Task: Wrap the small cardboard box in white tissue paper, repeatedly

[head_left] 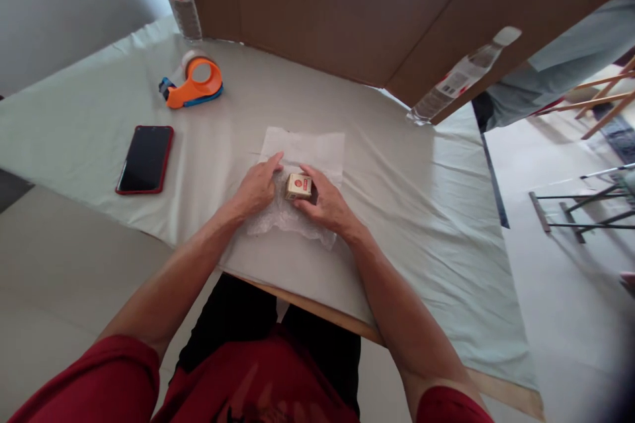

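A small beige box (pixel 299 186) with red print stands on a sheet of clear bubble wrap (pixel 282 219), which lies over a white paper sheet (pixel 322 145). My right hand (pixel 325 201) grips the box from its right side, thumb in front and fingers behind. Just left of the box, my left hand (pixel 258 186) rests on the bubble wrap with its index finger stretched forward; its other fingers are curled, and whether they pinch the wrap is hard to make out.
On the cloth-covered table (pixel 397 225) are a red-edged phone (pixel 145 159) at left and an orange tape dispenser (pixel 198 82) behind it. Water bottles (pixel 186 6) (pixel 459 79) stand by a brown cardboard panel (pixel 317 6). A person's grey clothing (pixel 560 79) shows at right.
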A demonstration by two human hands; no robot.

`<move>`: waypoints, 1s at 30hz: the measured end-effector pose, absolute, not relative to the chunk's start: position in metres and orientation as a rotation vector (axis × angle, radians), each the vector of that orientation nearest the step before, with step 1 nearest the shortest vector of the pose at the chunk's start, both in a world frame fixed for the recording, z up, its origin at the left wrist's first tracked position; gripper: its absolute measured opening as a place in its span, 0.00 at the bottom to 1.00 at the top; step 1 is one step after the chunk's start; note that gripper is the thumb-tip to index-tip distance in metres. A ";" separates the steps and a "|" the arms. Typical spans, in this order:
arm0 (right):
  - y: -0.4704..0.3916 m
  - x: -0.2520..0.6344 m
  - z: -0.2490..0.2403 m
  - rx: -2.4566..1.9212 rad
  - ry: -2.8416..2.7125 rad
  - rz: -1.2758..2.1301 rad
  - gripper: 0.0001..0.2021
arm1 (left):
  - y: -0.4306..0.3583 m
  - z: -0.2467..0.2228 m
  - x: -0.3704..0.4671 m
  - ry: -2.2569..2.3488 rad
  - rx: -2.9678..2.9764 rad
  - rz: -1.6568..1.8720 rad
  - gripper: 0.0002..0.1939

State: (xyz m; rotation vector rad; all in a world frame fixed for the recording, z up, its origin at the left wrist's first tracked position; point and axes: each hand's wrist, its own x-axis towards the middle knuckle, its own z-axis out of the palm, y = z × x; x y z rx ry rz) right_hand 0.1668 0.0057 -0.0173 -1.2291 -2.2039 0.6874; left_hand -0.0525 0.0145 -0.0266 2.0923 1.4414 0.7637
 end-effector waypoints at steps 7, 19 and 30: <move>0.001 0.166 -0.018 -1.300 -2.054 0.709 0.27 | 0.014 -0.025 -0.050 1.491 2.165 0.674 0.38; 0.005 0.169 -0.021 -1.228 -1.994 0.839 0.28 | 0.017 -0.030 -0.051 1.444 2.245 0.728 0.35; 0.003 0.168 -0.014 -1.263 -2.023 0.852 0.27 | 0.017 -0.029 -0.051 1.443 2.271 0.718 0.33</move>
